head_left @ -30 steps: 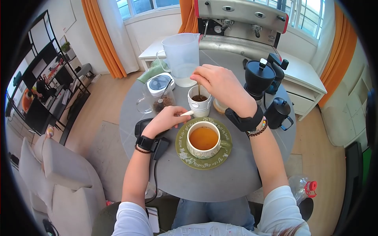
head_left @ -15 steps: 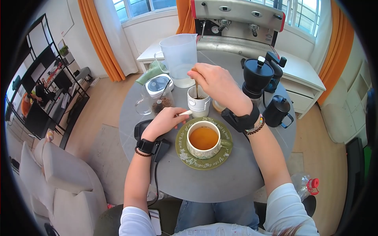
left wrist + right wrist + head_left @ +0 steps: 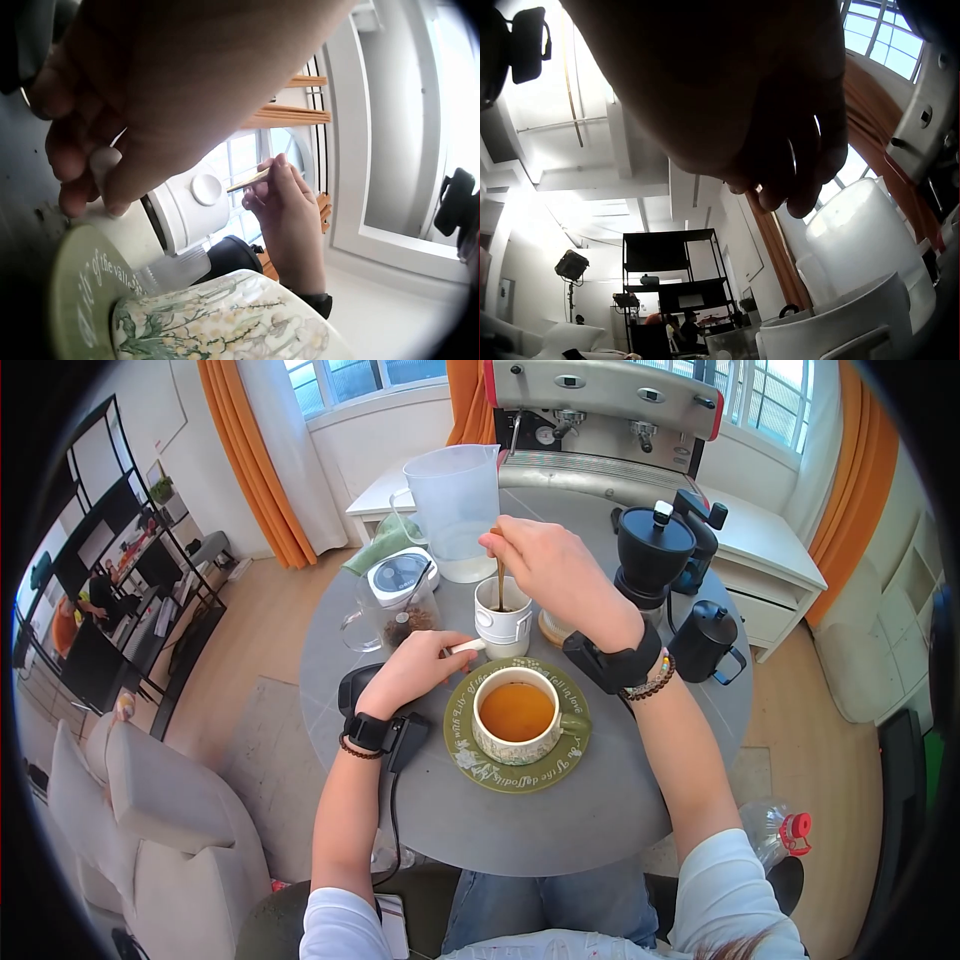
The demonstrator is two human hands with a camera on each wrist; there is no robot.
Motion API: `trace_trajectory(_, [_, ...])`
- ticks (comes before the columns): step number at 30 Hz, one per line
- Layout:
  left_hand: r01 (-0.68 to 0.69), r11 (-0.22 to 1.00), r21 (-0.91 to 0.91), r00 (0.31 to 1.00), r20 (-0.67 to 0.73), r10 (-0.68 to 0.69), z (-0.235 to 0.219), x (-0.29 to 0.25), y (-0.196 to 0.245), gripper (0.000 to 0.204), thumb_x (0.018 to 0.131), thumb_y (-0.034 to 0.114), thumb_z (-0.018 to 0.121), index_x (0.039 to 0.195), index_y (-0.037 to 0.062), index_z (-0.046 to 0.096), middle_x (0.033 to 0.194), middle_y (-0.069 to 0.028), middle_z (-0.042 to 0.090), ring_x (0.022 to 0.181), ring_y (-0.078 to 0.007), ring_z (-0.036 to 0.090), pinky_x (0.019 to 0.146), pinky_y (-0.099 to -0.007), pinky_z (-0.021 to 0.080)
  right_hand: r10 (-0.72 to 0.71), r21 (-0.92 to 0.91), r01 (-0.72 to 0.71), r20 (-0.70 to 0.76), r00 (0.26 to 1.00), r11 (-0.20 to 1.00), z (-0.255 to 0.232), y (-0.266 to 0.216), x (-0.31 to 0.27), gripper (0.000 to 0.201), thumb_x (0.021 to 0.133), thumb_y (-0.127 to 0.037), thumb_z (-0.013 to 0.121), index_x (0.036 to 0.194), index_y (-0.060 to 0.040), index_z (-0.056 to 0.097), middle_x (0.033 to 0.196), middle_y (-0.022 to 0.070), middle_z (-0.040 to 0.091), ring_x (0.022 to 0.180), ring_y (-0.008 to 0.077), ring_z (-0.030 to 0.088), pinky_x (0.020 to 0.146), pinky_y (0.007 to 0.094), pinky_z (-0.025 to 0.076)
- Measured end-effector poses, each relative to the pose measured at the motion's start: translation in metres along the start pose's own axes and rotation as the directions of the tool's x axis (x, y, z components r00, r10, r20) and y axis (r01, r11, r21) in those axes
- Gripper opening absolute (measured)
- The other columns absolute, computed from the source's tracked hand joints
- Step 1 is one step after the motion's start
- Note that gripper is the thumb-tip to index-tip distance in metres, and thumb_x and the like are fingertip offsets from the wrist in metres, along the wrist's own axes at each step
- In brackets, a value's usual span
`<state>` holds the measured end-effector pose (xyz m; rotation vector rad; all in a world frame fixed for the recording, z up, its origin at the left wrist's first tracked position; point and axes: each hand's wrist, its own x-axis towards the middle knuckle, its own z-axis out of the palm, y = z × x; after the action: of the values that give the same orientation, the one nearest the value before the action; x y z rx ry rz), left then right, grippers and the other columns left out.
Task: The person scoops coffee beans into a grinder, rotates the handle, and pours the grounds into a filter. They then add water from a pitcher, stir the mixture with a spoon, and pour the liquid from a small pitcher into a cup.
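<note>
My left hand [image 3: 412, 668] holds the white handle [image 3: 467, 647] low on the left of a white cup [image 3: 503, 628]. In the left wrist view its thumb and fingers close round the rounded handle end. Above the cup, my right hand [image 3: 562, 575] pinches a thin gold-brown spoon [image 3: 500, 585]. The spoon stands nearly upright, its lower end inside the cup with the dark contents. Nearest me is a flowered teacup [image 3: 512, 750] of amber liquid, on a green saucer [image 3: 465, 760] with white lettering.
Behind the cup stands a clear plastic pitcher [image 3: 455, 510]. A lidded glass jar [image 3: 408, 615] of brown bits is left of it. To the right are a black hand grinder [image 3: 655, 550] and a black kettle [image 3: 705, 645]. An espresso machine [image 3: 610, 405] stands beyond the table.
The spoon has moved left within the white cup and stands more upright, my right hand shifting slightly with it. My left hand keeps its hold on the handle.
</note>
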<state>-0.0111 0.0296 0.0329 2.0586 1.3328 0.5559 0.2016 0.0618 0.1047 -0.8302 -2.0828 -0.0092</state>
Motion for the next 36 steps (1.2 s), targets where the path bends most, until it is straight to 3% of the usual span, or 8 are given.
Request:
trace_trajectory(4, [-0.139,0.988,0.073,0.972,-0.181,0.151,0.004,-0.001,0.000,0.035,0.092,0.025,0.064,0.118,0.0018,0.063,0.093,-0.0043,0.066,0.074,-0.0108,0.054,0.070,-0.0275,0.048,-0.020,0.029,0.021,-0.016,1.000,0.999,-0.005,-0.001,0.002,0.027,0.097,-0.024,0.053,0.086,-0.0009,0.060,0.078,0.0194,0.062,0.075,0.0377,0.062,0.065,0.0459,0.050])
trace_trajectory(10, [-0.257,0.966,-0.041,0.899,-0.376,0.223,0.006,0.005,0.001,0.032,0.092,0.022,0.066,0.117,0.0024,0.060,0.093,-0.0044,0.063,0.081,-0.0109,0.057,0.072,-0.0270,0.048,0.050,-0.164,-0.053,-0.022,0.998,0.985,-0.014,0.000,0.002,0.026,0.097,-0.025,0.054,0.087,-0.0015,0.060,0.079,0.0180,0.064,0.075,0.0369,0.063,0.066,0.0453,0.050])
trace_trajectory(16, [-0.154,0.973,-0.170,0.948,-0.303,0.097,0.006,0.005,0.006,0.024,0.093,0.025,0.066,0.101,0.0030,0.062,0.086,-0.0001,0.061,0.075,-0.0062,0.054,0.068,-0.0229,0.045,0.022,0.015,-0.022,0.030,0.999,1.000,-0.007,-0.004,0.001,0.026,0.096,-0.025,0.054,0.088,-0.0015,0.061,0.076,0.0184,0.064,0.075,0.0370,0.063,0.067,0.0447,0.050])
trace_trajectory(22, [-0.107,0.983,-0.152,0.954,-0.295,0.058,0.010,0.009,-0.001,0.024,0.094,0.027,0.066,0.094,0.0038,0.062,0.082,0.0031,0.059,0.073,-0.0040,0.050,0.067,-0.0206,0.042,-0.059,-0.063,0.057,-0.046,0.997,0.996,-0.007,0.002,0.001,0.026,0.096,-0.025,0.055,0.087,-0.0012,0.060,0.076,0.0183,0.063,0.076,0.0367,0.063,0.067,0.0450,0.050])
trace_trajectory(25, [-0.114,0.876,-0.468,0.973,-0.231,0.003,0.011,0.013,-0.004,0.025,0.094,0.029,0.066,0.091,0.0041,0.062,0.081,0.0043,0.058,0.074,-0.0038,0.049,0.069,-0.0205,0.041,-0.028,-0.132,0.025,-0.026,0.999,0.991,-0.007,0.001,-0.001,0.027,0.096,-0.025,0.055,0.085,-0.0006,0.060,0.076,0.0181,0.063,0.075,0.0367,0.063,0.066,0.0454,0.050])
trace_trajectory(28, [-0.130,0.912,-0.389,0.969,-0.245,0.034,0.014,0.016,-0.007,0.032,0.094,0.034,0.065,0.088,0.0026,0.063,0.075,0.0056,0.054,0.071,-0.0032,0.042,0.061,-0.0213,0.034,-0.019,-0.090,0.018,-0.010,1.000,0.996,-0.003,-0.003,-0.002,0.027,0.096,-0.024,0.054,0.084,-0.0002,0.059,0.077,0.0181,0.063,0.075,0.0369,0.063,0.066,0.0453,0.050])
trace_trajectory(31, [-0.096,0.913,-0.396,0.976,-0.219,0.007,0.011,0.013,-0.004,0.027,0.095,0.029,0.064,0.086,0.0044,0.061,0.077,0.0066,0.054,0.074,-0.0030,0.046,0.069,-0.0213,0.038,-0.008,-0.043,0.008,-0.001,1.000,0.999,-0.001,-0.005,-0.002,0.027,0.096,-0.024,0.055,0.085,-0.0010,0.060,0.076,0.0183,0.063,0.075,0.0369,0.063,0.065,0.0451,0.050])
trace_trajectory(36, [-0.082,0.923,-0.377,0.979,-0.204,0.004,0.008,0.011,-0.003,0.026,0.095,0.028,0.064,0.085,0.0042,0.061,0.076,0.0072,0.053,0.073,-0.0025,0.043,0.066,-0.0214,0.036,-0.016,-0.026,0.015,-0.034,0.999,1.000,-0.004,-0.001,0.001,0.025,0.095,-0.025,0.056,0.085,-0.0025,0.061,0.077,0.0181,0.064,0.075,0.0365,0.063,0.065,0.0446,0.050])
